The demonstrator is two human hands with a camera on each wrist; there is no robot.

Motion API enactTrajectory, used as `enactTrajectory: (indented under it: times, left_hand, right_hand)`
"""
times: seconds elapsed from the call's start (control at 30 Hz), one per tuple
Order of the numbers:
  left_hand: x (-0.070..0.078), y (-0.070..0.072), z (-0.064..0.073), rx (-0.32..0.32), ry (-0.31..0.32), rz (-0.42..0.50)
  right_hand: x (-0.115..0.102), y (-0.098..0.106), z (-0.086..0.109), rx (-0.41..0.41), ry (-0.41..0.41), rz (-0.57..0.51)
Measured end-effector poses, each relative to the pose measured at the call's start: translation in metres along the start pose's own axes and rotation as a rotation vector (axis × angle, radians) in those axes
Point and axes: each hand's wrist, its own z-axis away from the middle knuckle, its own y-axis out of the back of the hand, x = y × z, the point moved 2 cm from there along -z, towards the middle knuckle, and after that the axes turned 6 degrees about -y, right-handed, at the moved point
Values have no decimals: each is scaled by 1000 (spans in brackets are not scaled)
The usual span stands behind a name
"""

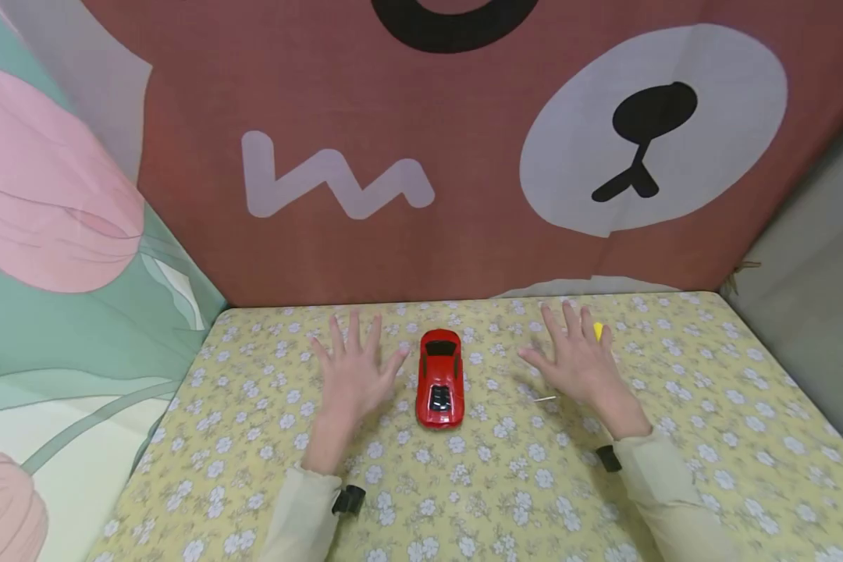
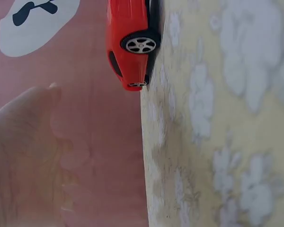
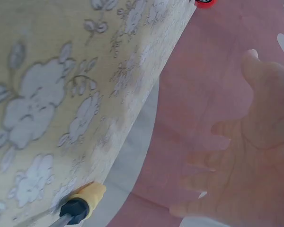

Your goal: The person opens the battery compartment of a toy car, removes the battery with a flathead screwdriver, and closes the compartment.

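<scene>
A red toy car (image 1: pixel 440 382) with dark windows stands on the floral tablecloth between the two hands. In the left wrist view, its side and silver-spoked wheel (image 2: pixel 141 45) show. The left hand (image 1: pixel 351 375) is spread just left of the car, holding nothing. To the right, the right hand (image 1: pixel 579 363) also has its fingers spread and holds nothing. It hovers over a screwdriver with a yellow handle (image 1: pixel 599 331), most of which it hides in the head view. In the right wrist view, the screwdriver's yellow handle and black collar (image 3: pixel 75 208) are visible, its metal shaft partly cut off.
A yellow tablecloth (image 1: pixel 457 492) with white flowers covers the table. Behind it hangs a reddish-brown cloth (image 1: pixel 464 257) printed with a bear's muzzle. A green and pink printed cloth (image 1: pixel 56 328) hangs at the left, a grey one (image 1: pixel 815 257) at the right.
</scene>
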Motion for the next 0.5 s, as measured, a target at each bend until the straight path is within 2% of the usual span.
enactTrajectory:
  times: [0.17,0.27,0.37,0.43,0.5]
  left_hand:
    - [8,-3,7,25,-16,38]
    - [19,-2,13,52,-35,129]
    - [32,-3,19,82,-54,238]
    - [42,-3,23,90,-62,300]
    - [51,-5,27,69,-60,347]
  right_hand:
    - [-3,-3,-8,-51,75,-69]
    - [-4,-7,-15,-76,133,-109]
    - [-8,-13,-21,-119,152,-161]
    - [-11,-16,-22,-151,161,-193]
    - [-16,-20,-23,-178,174,-219]
